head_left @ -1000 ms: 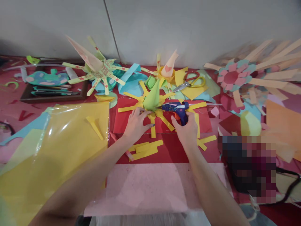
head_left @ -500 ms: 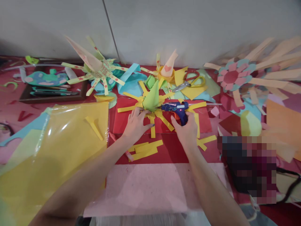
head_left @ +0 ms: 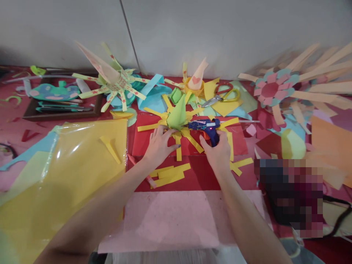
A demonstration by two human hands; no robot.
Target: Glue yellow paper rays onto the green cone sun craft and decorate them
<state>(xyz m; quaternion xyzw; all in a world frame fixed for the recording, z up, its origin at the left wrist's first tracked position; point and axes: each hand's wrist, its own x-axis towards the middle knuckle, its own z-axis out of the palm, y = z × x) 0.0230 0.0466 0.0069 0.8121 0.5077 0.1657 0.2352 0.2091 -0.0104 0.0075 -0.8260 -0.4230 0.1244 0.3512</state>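
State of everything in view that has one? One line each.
Dark blue plastic glue gun: indicator lit, in right hand
Light green paper cone: standing, tip up
Red-and-yellow-handled metal scissors: lying down, blade opening unclear
Brown rectangular tray: open-topped, holding slim tools

On the red rectangular paper sheet (head_left: 143, 143), the green paper cone (head_left: 177, 113) stands amid radiating yellow paper strips (head_left: 178, 148), with the blue plastic glue gun (head_left: 203, 125) just right of its base. Before that sheet lie loose flat yellow strips (head_left: 170, 174), then the pale pink rectangular sheet (head_left: 170, 220); left is the yellow plastic-wrapped paper (head_left: 88, 165), with the brown rectangular tray (head_left: 60, 115) behind it, and yellow-handled metal scissors (head_left: 231, 96) lie behind the glue gun.
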